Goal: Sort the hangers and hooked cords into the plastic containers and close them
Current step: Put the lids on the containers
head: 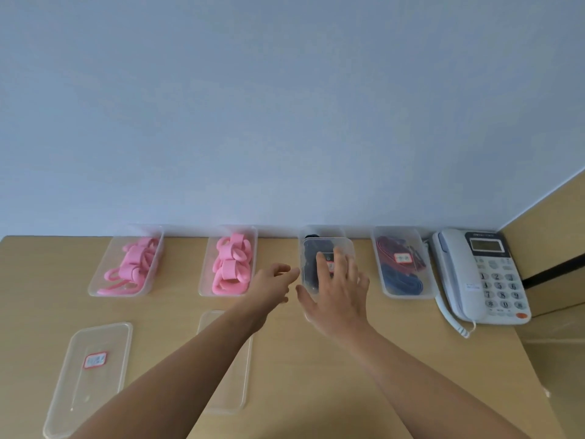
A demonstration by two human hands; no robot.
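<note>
Four clear plastic containers stand in a row along the wall. The two on the left [95,288] [202,289] are uncovered and hold pink hangers [134,264] [231,267]. The third container [323,231] holds dark items, and a clear lid [345,245] lies askew over it. My right hand [337,289] rests on that lid with spread, straight fingers and the thumb at its near left corner. My left hand [272,283] reaches toward the lid's left edge, fingers relaxed, holding nothing. The fourth container [403,264], with red and blue cords, has a labelled lid on it.
Two loose clear lids lie on the near part of the wooden table: one with a red-framed label [91,359] at the left, one [228,384] partly under my left forearm. A white desk telephone [474,274] sits at the right, beside a wooden side panel [544,236].
</note>
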